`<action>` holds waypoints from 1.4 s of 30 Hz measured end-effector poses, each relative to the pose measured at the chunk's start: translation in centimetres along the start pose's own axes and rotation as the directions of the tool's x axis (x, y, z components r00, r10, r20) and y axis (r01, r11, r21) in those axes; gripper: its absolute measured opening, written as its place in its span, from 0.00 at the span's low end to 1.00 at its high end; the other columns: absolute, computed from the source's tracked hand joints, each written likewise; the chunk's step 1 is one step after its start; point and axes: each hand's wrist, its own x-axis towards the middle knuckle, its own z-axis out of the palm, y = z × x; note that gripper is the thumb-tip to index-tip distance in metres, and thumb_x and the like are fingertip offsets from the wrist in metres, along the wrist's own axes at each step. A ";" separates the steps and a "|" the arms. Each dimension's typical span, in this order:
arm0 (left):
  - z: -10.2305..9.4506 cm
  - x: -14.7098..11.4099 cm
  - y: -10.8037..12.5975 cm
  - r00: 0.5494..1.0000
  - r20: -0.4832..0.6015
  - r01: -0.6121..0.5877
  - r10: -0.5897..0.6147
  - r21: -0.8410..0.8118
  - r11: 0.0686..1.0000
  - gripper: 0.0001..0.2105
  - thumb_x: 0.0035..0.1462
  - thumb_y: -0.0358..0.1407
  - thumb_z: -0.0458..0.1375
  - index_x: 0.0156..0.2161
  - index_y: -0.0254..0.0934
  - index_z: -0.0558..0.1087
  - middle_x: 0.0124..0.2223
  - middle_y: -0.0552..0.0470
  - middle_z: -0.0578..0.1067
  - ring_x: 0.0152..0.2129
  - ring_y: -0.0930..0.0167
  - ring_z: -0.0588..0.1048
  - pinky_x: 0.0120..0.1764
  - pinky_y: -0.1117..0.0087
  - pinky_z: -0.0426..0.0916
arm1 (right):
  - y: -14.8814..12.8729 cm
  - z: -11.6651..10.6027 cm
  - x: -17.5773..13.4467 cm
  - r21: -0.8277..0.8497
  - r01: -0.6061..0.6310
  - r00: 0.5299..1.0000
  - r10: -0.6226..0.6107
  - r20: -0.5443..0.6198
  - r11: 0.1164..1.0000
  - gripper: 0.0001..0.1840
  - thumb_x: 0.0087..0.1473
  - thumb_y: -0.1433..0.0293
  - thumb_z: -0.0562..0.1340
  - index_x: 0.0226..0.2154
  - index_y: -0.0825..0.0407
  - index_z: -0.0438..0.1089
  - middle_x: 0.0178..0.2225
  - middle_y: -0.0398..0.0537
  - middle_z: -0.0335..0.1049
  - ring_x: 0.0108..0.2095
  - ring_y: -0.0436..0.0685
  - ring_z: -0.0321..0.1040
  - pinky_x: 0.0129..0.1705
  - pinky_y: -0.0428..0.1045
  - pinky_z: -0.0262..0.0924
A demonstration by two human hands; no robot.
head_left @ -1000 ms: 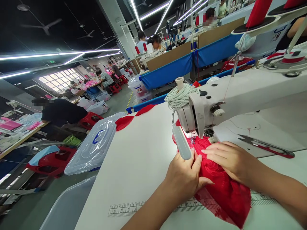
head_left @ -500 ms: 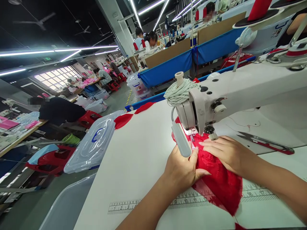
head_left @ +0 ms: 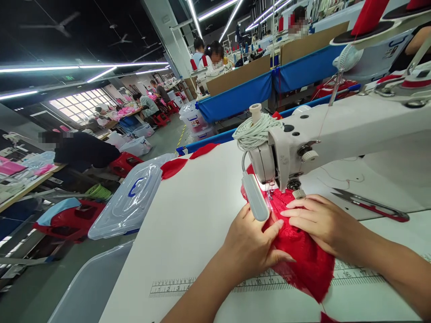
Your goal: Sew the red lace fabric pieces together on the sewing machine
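- Red cloth lies on the table, bunched between both hands; its top is under the machine's foot and its lower tip reaches toward the table's near edge.
- Scrap of red at that near edge, with a thin thread running from it to the tip of the cloth.
- Ruler marks run along the near edge of the table, partly covered by the cloth and the left forearm.
- Left hand rests on the left side of the cloth, thumb and forefinger spread wide apart; the other fingertips are partly behind the lamp.
- Right hand lies over the right side of the cloth, fingers close together and nearly straight; its thumb is hidden, so I cannot tell whether it pinches.
- Scissors lie to the right of the right hand, well apart from the cloth.
- Lamp hangs just above the left fingers.
- Sewing machine reaches in from the table's right edge, a coil of cord on its head.
- Plastic box, lidded, stands beside the table's left edge.
- Two red pieces lie at the table's far left corner.
- Person in a dark top leans over another table, far left.
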 end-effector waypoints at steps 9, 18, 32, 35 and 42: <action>1.0 0.8 -0.3 0.997 0.075 0.023 -0.021 -0.026 0.999 0.30 0.71 0.53 0.34 0.33 0.35 0.70 0.30 0.49 0.68 0.26 0.67 0.69 0.31 0.66 0.68 | 0.0 0.2 0.1 0.014 0.012 1.000 -0.012 0.000 1.000 0.22 0.52 0.86 0.50 0.40 0.53 0.72 0.45 0.53 0.76 0.51 0.62 0.66 0.52 0.60 0.61; 1.2 0.1 0.0 0.999 0.007 0.032 -0.032 0.001 0.999 0.37 0.69 0.58 0.36 0.55 0.26 0.71 0.40 0.40 0.76 0.30 0.65 0.75 0.34 0.64 0.73 | -0.1 0.0 0.2 0.031 0.002 1.000 -0.002 -0.003 1.000 0.20 0.53 0.85 0.51 0.41 0.53 0.71 0.43 0.52 0.76 0.50 0.61 0.67 0.51 0.58 0.62; 0.9 0.2 0.4 0.998 -0.062 0.004 -0.004 -0.008 1.000 0.36 0.70 0.54 0.32 0.52 0.28 0.74 0.46 0.36 0.78 0.38 0.62 0.76 0.36 0.64 0.72 | 0.0 0.5 0.1 0.023 -0.008 0.999 0.008 -0.032 1.000 0.25 0.49 0.86 0.51 0.43 0.52 0.74 0.42 0.51 0.77 0.49 0.60 0.68 0.50 0.57 0.63; 1.0 0.0 0.4 0.999 -0.032 -0.006 0.007 0.027 1.000 0.35 0.70 0.55 0.36 0.54 0.28 0.73 0.49 0.35 0.78 0.41 0.60 0.76 0.38 0.63 0.73 | 0.0 0.4 0.2 0.012 -0.005 0.999 0.006 -0.053 1.000 0.24 0.51 0.86 0.51 0.43 0.54 0.74 0.41 0.51 0.77 0.48 0.59 0.68 0.50 0.56 0.63; 1.1 0.2 0.5 0.997 -0.076 -0.021 0.024 0.043 0.999 0.33 0.71 0.54 0.38 0.53 0.26 0.75 0.50 0.36 0.78 0.44 0.59 0.76 0.42 0.61 0.74 | 0.1 0.5 0.3 0.007 0.002 0.997 -0.002 -0.078 1.000 0.23 0.54 0.86 0.50 0.43 0.53 0.73 0.41 0.50 0.77 0.47 0.59 0.68 0.49 0.56 0.62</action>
